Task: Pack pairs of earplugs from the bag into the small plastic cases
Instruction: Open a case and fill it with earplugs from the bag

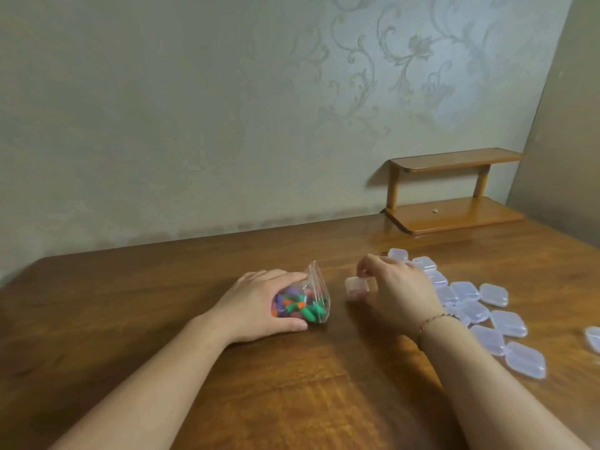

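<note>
Earplugs bag (303, 300), one; loose cases (487, 311), about fifteen

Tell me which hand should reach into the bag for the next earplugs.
Probably the right hand, once it lets go of the small case it pinches: the bag opens toward it, while the left hand grips the bag.

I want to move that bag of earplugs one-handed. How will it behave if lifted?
The bag is thin clear film, so probably floppy and light. Its top looks open, so the earplugs may spill if tipped. The left hand already cups it.
</note>
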Available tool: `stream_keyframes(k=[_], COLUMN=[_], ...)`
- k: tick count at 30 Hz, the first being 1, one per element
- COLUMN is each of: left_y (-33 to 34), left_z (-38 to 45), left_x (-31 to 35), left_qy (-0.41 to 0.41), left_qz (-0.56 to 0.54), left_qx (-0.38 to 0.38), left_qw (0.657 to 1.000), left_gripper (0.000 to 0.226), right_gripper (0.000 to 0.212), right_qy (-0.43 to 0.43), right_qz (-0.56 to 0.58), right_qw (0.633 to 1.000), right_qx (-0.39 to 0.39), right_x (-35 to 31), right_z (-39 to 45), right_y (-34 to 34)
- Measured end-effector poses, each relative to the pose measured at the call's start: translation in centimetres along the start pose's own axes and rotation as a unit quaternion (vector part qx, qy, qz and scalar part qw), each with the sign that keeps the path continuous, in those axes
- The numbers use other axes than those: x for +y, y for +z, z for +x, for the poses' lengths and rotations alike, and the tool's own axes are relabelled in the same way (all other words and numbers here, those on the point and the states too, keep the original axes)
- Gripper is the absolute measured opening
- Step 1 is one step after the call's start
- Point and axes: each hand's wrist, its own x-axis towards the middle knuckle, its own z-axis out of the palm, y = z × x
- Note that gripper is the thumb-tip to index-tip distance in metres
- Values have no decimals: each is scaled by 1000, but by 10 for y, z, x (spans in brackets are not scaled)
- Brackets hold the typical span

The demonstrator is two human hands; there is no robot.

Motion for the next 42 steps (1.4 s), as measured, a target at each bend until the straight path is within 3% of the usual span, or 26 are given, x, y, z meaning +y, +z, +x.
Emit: stream_keyframes(k=[8, 13, 19, 22, 25, 28, 30, 33, 35, 37, 40, 42], left_y=[-11, -13, -20, -21, -20, -14, -11, -2, 2, 4, 7, 8], left_z=[-72, -91, -94, -105, -120, -126, -126, -128, -131, -131, -131, -129], left_x=[-49, -50, -21, -2, 22, 29, 34, 39, 41, 41, 37, 34], left_qy=[2, -11, 10, 6, -19, -35, -72, -102, -89, -77, -80, -78], left_qz=[-12, -29, 47, -117, -401, -563, -664, -771, -807, -832, -851, -855], left_qx=[-17, 3, -7, 85, 197, 239, 211, 96, 58, 55, 62, 64], left_qw=[1000, 1000, 999, 989, 894, 790, 714, 621, 581, 546, 516, 509], left_gripper=[63, 73, 95, 76, 54, 35, 34, 49, 44, 39, 45, 51], right_gripper=[35, 45, 51, 43, 41, 41, 39, 33, 26, 24, 21, 15], right_qy=[-21, -16, 62, 45, 31, -30, -130, -285, -312, -303, -306, -320], right_qz=[23, 19, -91, -80, -51, 73, 181, 343, 418, 449, 385, 355], right_qw=[998, 996, 992, 993, 996, 997, 974, 895, 852, 840, 867, 871], right_qx=[-59, -80, -66, -68, -70, -4, 38, -11, -40, -31, 77, 110], right_x=[-11, -10, 17, 18, 13, -11, -43, -88, -100, -102, -100, -100], right_z=[0, -2, -7, -4, -4, -12, -28, -53, -63, -64, -64, -63], right_y=[5, 0, -13, -8, -12, -20, -26, -27, -20, -12, -6, -3])
